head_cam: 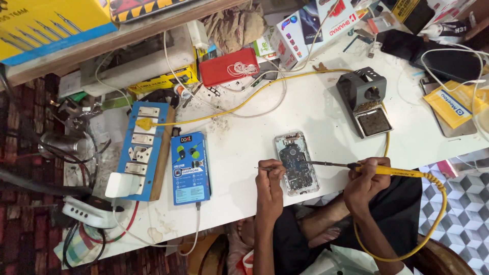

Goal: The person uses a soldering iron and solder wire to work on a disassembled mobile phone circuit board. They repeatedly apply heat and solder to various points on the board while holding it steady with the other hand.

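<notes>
An opened phone (296, 162) with its circuit board bare lies on the white table (305, 112) near the front edge. My left hand (269, 181) pinches thin tweezers (265, 168) at the phone's left side. My right hand (364, 179) grips a yellow-handled soldering iron (387, 171); its dark tip reaches left onto the board. The iron's yellow cable (438, 214) loops down past my lap.
A grey soldering iron stand (365, 100) with a sponge tray sits behind the phone. A blue earphone box (189, 168) and a blue switchboard (140, 150) lie left. A red power bank (228, 66), cardboard boxes (310, 30) and cables crowd the back.
</notes>
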